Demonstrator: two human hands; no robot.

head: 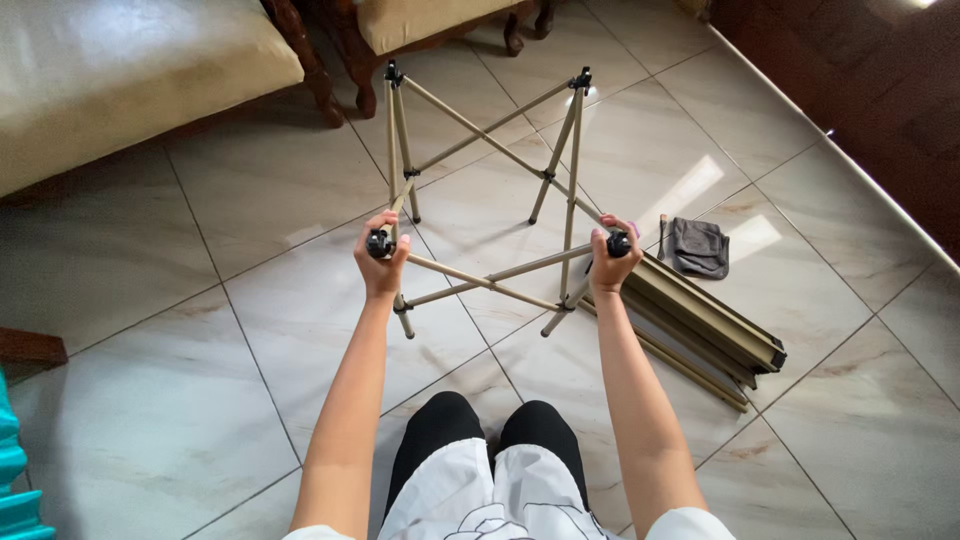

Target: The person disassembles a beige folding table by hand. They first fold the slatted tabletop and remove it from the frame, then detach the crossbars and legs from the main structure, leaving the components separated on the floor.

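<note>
A folding frame of tan metal rods with black joints stands spread on the tiled floor in front of me. My left hand grips the frame's near left top corner, around a black end cap. Over on the other side, my right hand holds the near right top corner the same way. Both arms are stretched forward. The far two corners of the frame stand free, near the chair legs.
A bundle of folded tan slats lies on the floor right of the frame, with a grey cloth pouch beyond it. Cushioned wooden chairs stand at the back left. A dark wooden wall runs along the right. My knees are below.
</note>
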